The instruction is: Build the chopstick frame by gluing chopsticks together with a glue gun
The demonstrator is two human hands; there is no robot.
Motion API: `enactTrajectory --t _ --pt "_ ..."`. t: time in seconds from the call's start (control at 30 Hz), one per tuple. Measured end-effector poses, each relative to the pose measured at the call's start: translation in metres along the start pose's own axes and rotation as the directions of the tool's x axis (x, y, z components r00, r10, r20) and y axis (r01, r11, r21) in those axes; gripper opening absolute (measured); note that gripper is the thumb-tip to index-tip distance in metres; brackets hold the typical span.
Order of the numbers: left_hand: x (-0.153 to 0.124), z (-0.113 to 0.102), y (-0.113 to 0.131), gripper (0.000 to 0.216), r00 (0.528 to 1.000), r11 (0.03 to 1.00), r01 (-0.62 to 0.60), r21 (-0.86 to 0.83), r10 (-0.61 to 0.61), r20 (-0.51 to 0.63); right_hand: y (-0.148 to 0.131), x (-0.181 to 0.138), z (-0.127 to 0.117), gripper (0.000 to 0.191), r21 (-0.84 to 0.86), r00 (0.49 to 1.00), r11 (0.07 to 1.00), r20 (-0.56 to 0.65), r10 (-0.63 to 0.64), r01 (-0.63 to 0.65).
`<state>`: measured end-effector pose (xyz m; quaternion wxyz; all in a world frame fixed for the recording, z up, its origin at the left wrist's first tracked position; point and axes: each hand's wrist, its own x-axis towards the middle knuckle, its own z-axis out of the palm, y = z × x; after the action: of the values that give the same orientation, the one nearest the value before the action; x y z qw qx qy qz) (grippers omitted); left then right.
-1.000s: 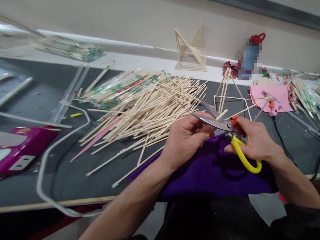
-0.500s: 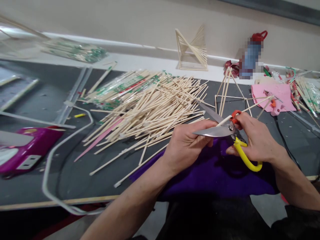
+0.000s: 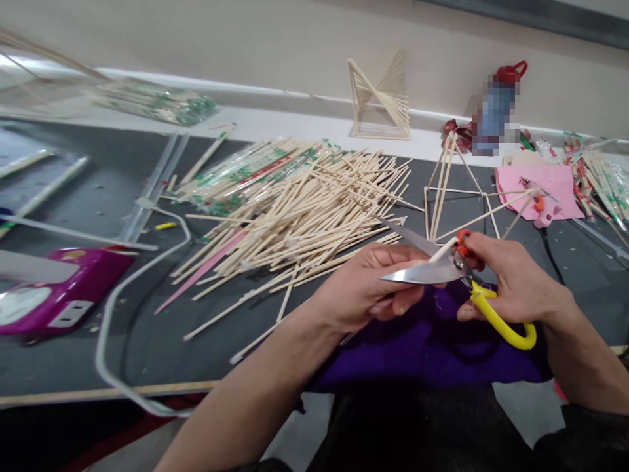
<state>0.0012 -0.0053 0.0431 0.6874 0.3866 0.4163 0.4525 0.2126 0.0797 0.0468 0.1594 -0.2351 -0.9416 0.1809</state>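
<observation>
The right hand (image 3: 515, 278) has its grip closed around the handles of the scissors (image 3: 417, 273), one red and one yellow. The left hand (image 3: 366, 282) has its grip pinched on a pale stick (image 3: 443, 250), which sits between the spread blades. Under both hands is a purple cloth (image 3: 417, 357). Past them, a big messy pile of sticks (image 3: 304, 219) lies on the grey worktop (image 3: 63, 364).

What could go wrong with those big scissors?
The open scissors are right by the left hand, so a slip might nip it. Also, the stick lies between the blades; if they close hard, a cut bit could fly off.
</observation>
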Motion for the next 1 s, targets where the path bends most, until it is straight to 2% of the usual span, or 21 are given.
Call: enactTrajectory --t 0.07,0.13,0.2,0.23,0.27,0.3,0.37,0.4,0.47,0.53,0.6,0.7,0.77,0.87,1.0 --pt "0.002 -0.001 0.000 0.033 0.998 0.998 0.061 0.000 -0.061 0.030 0.002 -0.001 -0.002 0.056 0.006 1.000 1.000 0.006 -0.013 0.013" --pt "0.003 -0.001 0.000 0.034 0.998 0.997 0.055 0.056 -0.055 0.011 0.002 -0.001 -0.002 0.058 0.007 1.000 1.000 0.012 0.011 -0.011" --pt "0.005 -0.001 -0.001 0.031 0.992 0.978 -0.060 0.202 0.081 -0.096 0.002 0.000 -0.001 0.059 -0.009 0.997 0.997 0.004 0.071 -0.071" --pt "0.006 0.000 -0.002 0.029 0.964 0.936 -0.147 0.321 0.208 -0.164 0.001 0.000 0.001 0.059 -0.020 0.993 0.993 -0.011 0.113 -0.114" --pt "0.006 0.000 -0.003 0.025 0.909 0.858 -0.221 0.463 0.353 -0.219 0.001 0.001 0.002 0.060 -0.026 0.987 0.987 -0.030 0.158 -0.159" --pt "0.007 0.001 -0.004 0.021 0.836 0.748 -0.265 0.609 0.493 -0.242 0.000 0.002 0.003 0.061 -0.028 0.979 0.979 -0.049 0.200 -0.202" --pt "0.007 0.002 -0.009 0.015 0.697 0.491 -0.262 0.831 0.692 -0.189 -0.002 0.003 0.006 0.062 -0.023 0.961 0.964 -0.080 0.263 -0.266" --pt "0.008 0.003 -0.011 0.017 0.656 0.377 -0.234 0.896 0.742 -0.141 -0.002 0.003 0.008 0.062 -0.021 0.956 0.959 -0.089 0.280 -0.283" --pt "0.008 0.004 -0.016 0.025 0.616 0.189 -0.183 0.965 0.787 -0.037 -0.004 0.003 0.010 0.062 -0.017 0.953 0.957 -0.097 0.285 -0.288" --pt "0.009 0.006 -0.019 0.031 0.620 0.052 -0.115 0.992 0.784 0.030 -0.006 0.004 0.012 0.062 -0.007 0.956 0.961 -0.097 0.275 -0.277" --pt "0.010 0.006 -0.020 0.033 0.654 -0.024 -0.029 0.999 0.756 0.037 -0.007 0.005 0.013 0.063 0.005 0.959 0.963 -0.090 0.269 -0.270" --pt "0.010 0.005 -0.018 0.033 0.713 -0.052 0.045 0.998 0.701 0.004 -0.008 0.006 0.015 0.063 0.010 0.959 0.962 -0.069 0.274 -0.274" --pt "0.009 0.004 -0.015 0.036 0.751 -0.044 0.015 0.999 0.660 0.018 -0.008 0.006 0.016 0.061 0.003 0.959 0.960 -0.047 0.279 -0.279" --pt "0.007 0.001 -0.010 0.037 0.796 0.028 -0.116 0.993 0.600 0.076 -0.008 0.006 0.015 0.060 -0.008 0.960 0.961 -0.025 0.277 -0.278" --pt "0.006 -0.001 -0.005 0.031 0.833 0.288 -0.236 0.928 0.552 0.041 -0.007 0.006 0.010 0.057 0.010 0.962 0.963 0.026 0.271 -0.271"
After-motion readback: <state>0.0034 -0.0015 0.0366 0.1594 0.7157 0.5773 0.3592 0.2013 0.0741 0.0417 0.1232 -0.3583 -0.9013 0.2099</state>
